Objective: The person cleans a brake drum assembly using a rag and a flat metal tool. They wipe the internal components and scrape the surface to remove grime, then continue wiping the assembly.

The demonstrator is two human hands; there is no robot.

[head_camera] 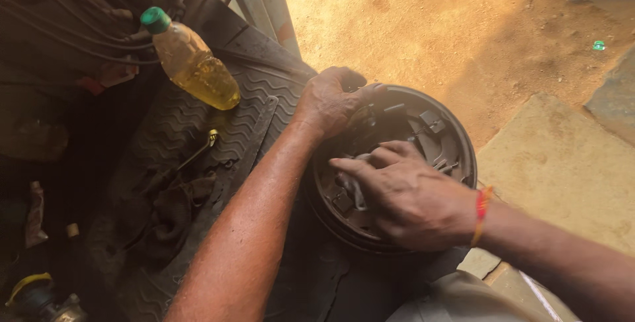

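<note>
A: Taking it from the left of the brake drum [456, 138]: a plastic bottle of yellow oil with a green cap [192, 60] is seen propped at a slant on the ribbed rubber mat [178, 123], well left of the drum, probably kept within reach and off the dirt.

B: And nearer the drum?

A: A dark rag [165, 213] is heaped on the mat, with a slim metal tool [198, 150] laid just above it, both between bottle and drum.

B: Now the hands.

A: The left hand [331, 100] is curled over the drum's upper-left rim; the rim is gripped, it seems, so the drum is steadied. The drum itself is lying open-face-up at the mat's right edge, beside the sandy ground [423, 24].

B: And the right?

A: The right hand [410, 196] is laid across the drum's lower inside, fingers half bent and pressed onto the brake parts. Whether something small is pinched beneath cannot be told; the fingertips are shadowed.
</note>
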